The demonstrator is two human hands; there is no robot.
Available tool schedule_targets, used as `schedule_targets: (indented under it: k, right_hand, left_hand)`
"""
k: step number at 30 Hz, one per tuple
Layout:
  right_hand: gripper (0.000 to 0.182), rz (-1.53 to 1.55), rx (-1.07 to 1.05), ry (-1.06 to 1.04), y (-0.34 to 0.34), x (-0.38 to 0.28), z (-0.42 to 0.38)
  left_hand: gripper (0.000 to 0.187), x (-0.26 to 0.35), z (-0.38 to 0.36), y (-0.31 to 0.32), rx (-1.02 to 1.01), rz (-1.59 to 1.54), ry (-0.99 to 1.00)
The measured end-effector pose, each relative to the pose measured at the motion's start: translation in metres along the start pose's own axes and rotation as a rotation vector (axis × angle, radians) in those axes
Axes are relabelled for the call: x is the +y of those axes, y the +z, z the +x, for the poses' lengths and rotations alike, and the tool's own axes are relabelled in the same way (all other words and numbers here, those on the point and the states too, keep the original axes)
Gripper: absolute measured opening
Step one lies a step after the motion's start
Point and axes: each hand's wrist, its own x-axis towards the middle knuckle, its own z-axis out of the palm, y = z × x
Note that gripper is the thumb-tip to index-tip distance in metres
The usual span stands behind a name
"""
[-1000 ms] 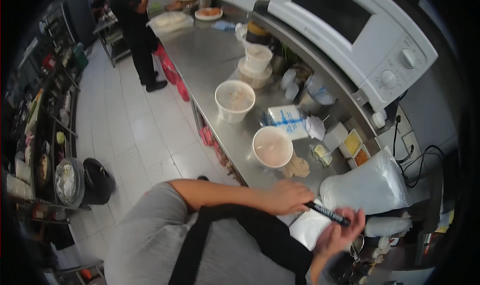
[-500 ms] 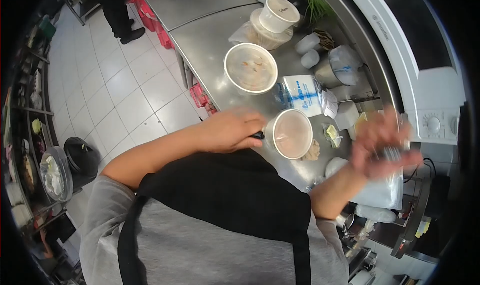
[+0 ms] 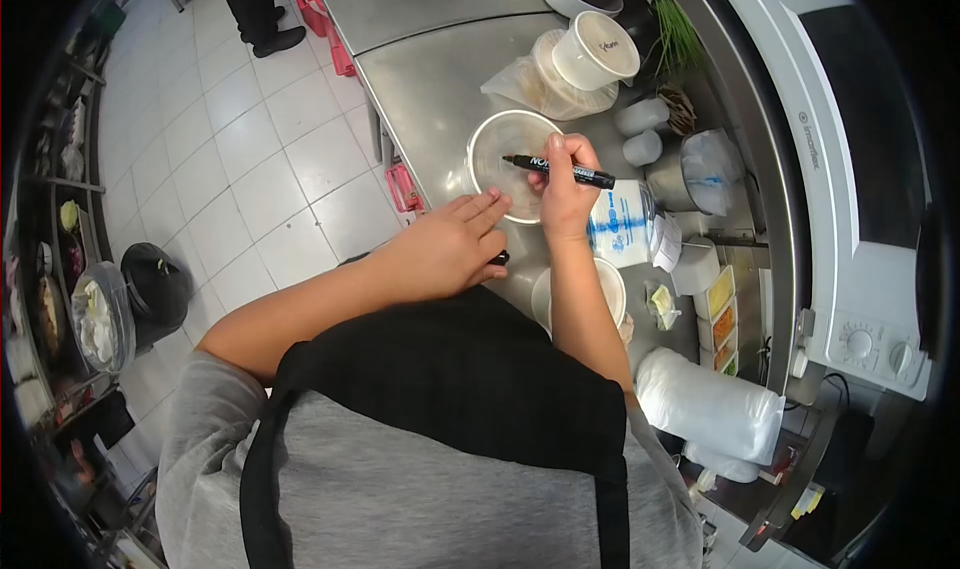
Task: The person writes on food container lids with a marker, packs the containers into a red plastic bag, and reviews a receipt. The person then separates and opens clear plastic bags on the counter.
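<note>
My right hand grips a black marker whose bare tip points at the clear lid of a round white tub. Fingertips of my left hand rest at the near rim of that tub. A small black marker cap pokes out between the thumb and fingers of this hand. Beneath my right forearm stands a second lidded white tub, partly hidden. Right of the marker lies a clear plastic pack with blue print.
Stacked at the back of the steel counter are a bagged container and a labelled white tub. A metal pot and small food trays line the right side. A white appliance stands beyond. Another person's legs show upper left.
My right hand has swung from the far right to the farther tub, bringing the marker over its lid. My left hand has shifted slightly toward that tub's rim.
</note>
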Motion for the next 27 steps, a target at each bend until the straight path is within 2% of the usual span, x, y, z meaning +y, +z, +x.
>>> schedule_targets:
  k: [7, 10, 16, 22, 25, 27]
  right_hand:
    - [0.023, -0.130, -0.008, -0.041, 0.004, 0.006, 0.003]
    - [0.023, -0.115, -0.101, 0.013, 0.002, 0.002, 0.001]
    - [0.023, -0.123, 0.019, -0.026, 0.001, 0.005, -0.002]
    - [0.025, -0.110, 0.002, -0.059, 0.002, 0.009, 0.001]
    - [0.026, -0.123, 0.110, -0.039, 0.002, 0.005, -0.001]
    - [0.026, -0.125, 0.071, -0.028, 0.000, 0.007, -0.001]
  left_hand:
    - [0.029, 0.001, -0.001, -0.001, 0.028, -0.052, -0.033]
    - [0.029, 0.000, -0.002, 0.001, 0.030, -0.034, -0.036]
    - [0.029, -0.001, -0.001, 0.002, 0.051, -0.014, -0.028]
    - [0.034, -0.003, -0.002, 0.002, 0.037, 0.003, -0.010]
    - [0.035, -0.003, -0.002, 0.002, 0.033, -0.009, -0.015]
    - [0.035, -0.003, -0.002, 0.002, 0.032, -0.005, -0.013]
